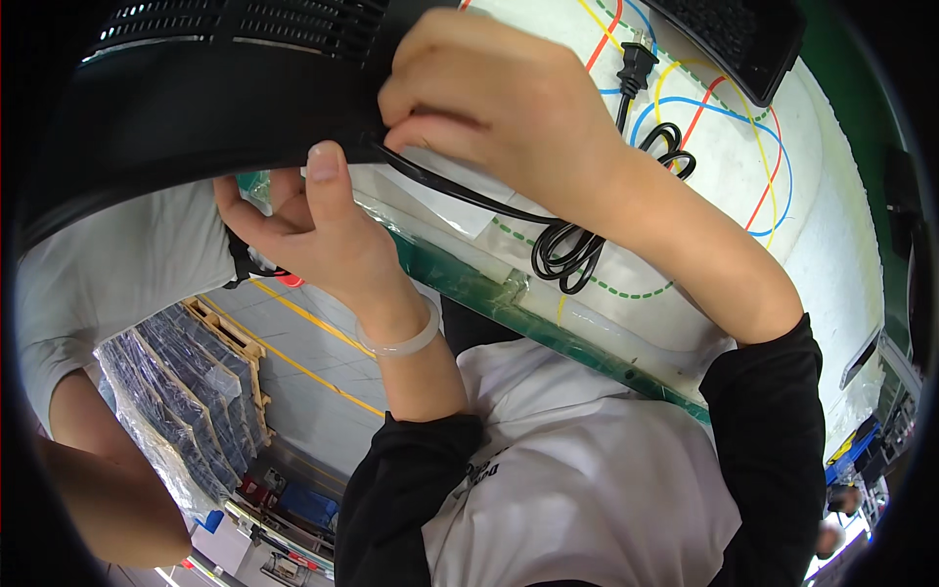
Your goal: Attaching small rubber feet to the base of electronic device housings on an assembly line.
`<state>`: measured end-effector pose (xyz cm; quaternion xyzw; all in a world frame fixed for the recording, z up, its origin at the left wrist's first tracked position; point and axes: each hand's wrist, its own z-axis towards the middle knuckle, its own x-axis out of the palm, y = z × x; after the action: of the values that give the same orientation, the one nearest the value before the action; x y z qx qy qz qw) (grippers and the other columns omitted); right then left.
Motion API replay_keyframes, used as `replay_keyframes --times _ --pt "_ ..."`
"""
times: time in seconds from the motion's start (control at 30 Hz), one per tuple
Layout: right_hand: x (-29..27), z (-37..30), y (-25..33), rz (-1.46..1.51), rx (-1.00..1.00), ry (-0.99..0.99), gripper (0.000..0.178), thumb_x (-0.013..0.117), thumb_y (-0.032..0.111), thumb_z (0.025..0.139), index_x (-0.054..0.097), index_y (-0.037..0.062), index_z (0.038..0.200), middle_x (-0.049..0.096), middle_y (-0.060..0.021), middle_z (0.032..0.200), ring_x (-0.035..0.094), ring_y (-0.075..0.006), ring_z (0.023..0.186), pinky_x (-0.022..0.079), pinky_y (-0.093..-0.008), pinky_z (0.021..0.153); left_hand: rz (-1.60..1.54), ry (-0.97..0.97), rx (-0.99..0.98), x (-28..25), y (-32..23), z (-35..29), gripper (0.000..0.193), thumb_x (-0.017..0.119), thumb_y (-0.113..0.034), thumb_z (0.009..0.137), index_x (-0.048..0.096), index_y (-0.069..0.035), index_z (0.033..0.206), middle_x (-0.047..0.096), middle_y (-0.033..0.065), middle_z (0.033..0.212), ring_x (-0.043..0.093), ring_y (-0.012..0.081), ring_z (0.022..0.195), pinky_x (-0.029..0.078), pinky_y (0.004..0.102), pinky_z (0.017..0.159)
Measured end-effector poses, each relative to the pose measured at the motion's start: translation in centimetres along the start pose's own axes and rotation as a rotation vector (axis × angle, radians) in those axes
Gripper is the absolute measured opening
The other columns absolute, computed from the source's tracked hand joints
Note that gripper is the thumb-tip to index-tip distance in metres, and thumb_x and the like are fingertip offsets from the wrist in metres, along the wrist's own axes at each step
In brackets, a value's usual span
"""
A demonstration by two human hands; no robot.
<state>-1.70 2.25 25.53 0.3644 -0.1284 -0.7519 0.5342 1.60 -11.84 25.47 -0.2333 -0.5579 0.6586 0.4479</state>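
Observation:
A large black plastic housing (196, 108) with slotted vents fills the upper left. My right hand (489, 93) is closed against its right end, fingers curled and thumb bent in; what the fingertips pinch is hidden. From the housing's lower edge a black power cord (450, 186) runs below that thumb. The cord leads to a tied coil (567, 254), and a two-prong plug (638, 64) lies farther right. My left hand (323, 230) is at the housing's near edge, its thumb raised against the edge and its other fingers apart below it.
Colored lines mark the white worktop (831, 225), which has a green front edge (460, 284). Another black part (729, 39) lies at the top right. A co-worker's grey sleeve (137, 245) is close on the left. Beyond it, a plastic-wrapped stack (176, 382) rests on a wooden pallet (256, 377).

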Motion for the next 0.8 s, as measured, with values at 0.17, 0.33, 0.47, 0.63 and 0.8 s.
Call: replay_keyframes --times 0.17,0.33,0.47,0.63,0.8 --pt "0.5 -0.6 -0.5 0.0 -0.198 0.027 0.016 0.072 0.008 0.067 0.062 0.0035 0.078 0.058 -0.0053 0.083 0.059 -0.0205 0.066 0.048 -0.03 0.055 -0.011 -0.018 0.004 -0.2 0.2 -0.2 0.072 0.065 -0.001 0.077 0.024 0.004 0.136 0.058 0.0175 0.108 0.056 0.0195 0.094 0.047 0.0277 0.083" --pt "0.2 -0.3 0.1 -0.089 -0.273 0.053 0.017 0.071 0.006 0.067 0.061 0.002 0.081 0.058 -0.0078 0.084 0.059 -0.0228 0.068 0.048 -0.0314 0.055 0.014 -0.004 0.003 -0.4 -0.1 0.0 0.072 0.066 -0.001 0.077 0.024 0.005 0.135 0.057 0.0176 0.109 0.056 0.0201 0.095 0.045 0.028 0.085" --pt "-0.1 -0.1 0.6 -0.119 -0.21 0.105 0.019 0.071 0.006 0.067 0.061 0.0029 0.082 0.057 -0.0071 0.084 0.059 -0.0228 0.07 0.049 -0.0316 0.056 0.019 -0.004 0.007 -0.6 0.1 0.0 0.073 0.066 -0.001 0.076 0.024 0.005 0.135 0.057 0.0181 0.11 0.056 0.0206 0.096 0.045 0.028 0.086" --pt "0.1 0.1 1.5 -0.174 -0.095 0.149 0.017 0.069 0.006 0.068 0.058 0.0044 0.081 0.054 -0.0057 0.083 0.058 -0.0222 0.071 0.049 -0.0325 0.057 -0.009 0.003 -0.024 -0.5 0.0 0.0 0.074 0.068 -0.002 0.076 0.024 0.004 0.135 0.057 0.0182 0.11 0.056 0.0211 0.097 0.044 0.0296 0.089" --pt "0.5 0.1 1.0 -0.172 -0.126 0.079 0.015 0.066 0.011 0.064 0.056 0.0054 0.073 0.052 -0.004 0.075 0.058 -0.0204 0.069 0.048 -0.0316 0.054 0.041 0.003 0.009 -0.7 -0.3 0.1 0.075 0.067 -0.001 0.076 0.022 0.005 0.135 0.056 0.0191 0.111 0.056 0.0223 0.099 0.045 0.031 0.09"
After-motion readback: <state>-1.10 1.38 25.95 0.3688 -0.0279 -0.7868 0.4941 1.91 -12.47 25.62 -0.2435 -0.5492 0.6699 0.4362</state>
